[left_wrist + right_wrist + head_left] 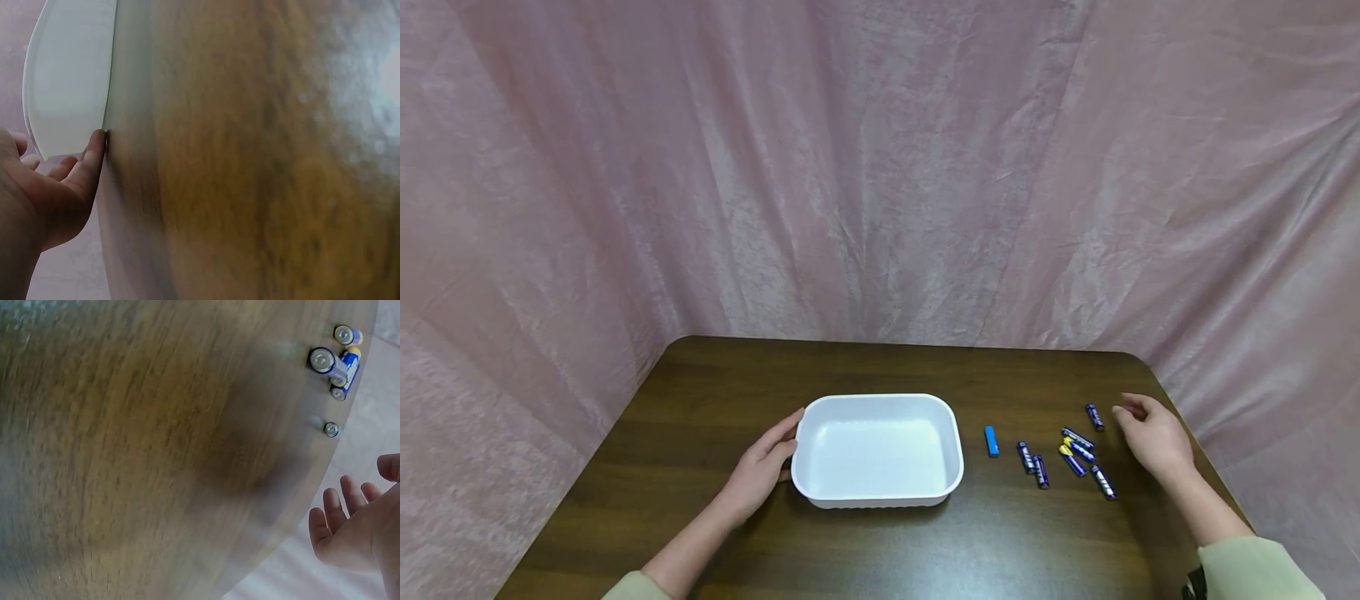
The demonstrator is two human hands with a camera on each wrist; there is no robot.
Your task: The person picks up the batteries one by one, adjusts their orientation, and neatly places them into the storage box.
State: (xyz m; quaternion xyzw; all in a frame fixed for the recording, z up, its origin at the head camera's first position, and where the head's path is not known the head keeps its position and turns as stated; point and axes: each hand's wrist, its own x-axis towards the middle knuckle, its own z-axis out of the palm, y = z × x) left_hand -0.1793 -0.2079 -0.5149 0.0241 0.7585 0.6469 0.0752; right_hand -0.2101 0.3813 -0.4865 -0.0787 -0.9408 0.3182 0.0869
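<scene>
A white rectangular plastic tray (877, 502) stands on the table. My left hand (758, 475) rests against its left end, fingers extended; in the left wrist view the fingers (94, 156) touch the tray wall (72, 81) near its bottom edge. My right hand (1156, 440) is over the table's right side, its fingers loosely bent with nothing between them. Nearest to it lies a dark blue battery (1095, 417). Several more dark blue batteries (1103, 482) lie to its left, some with yellow ends. In the right wrist view, batteries (322, 360) appear beyond the fingers.
A small bright blue block-like piece (992, 442), its kind unclear, lies between the tray and the batteries. Two dark blue batteries (1041, 472) lie side by side near it. The brown wooden table (715, 375) ends at a pink curtain (865, 183) behind it.
</scene>
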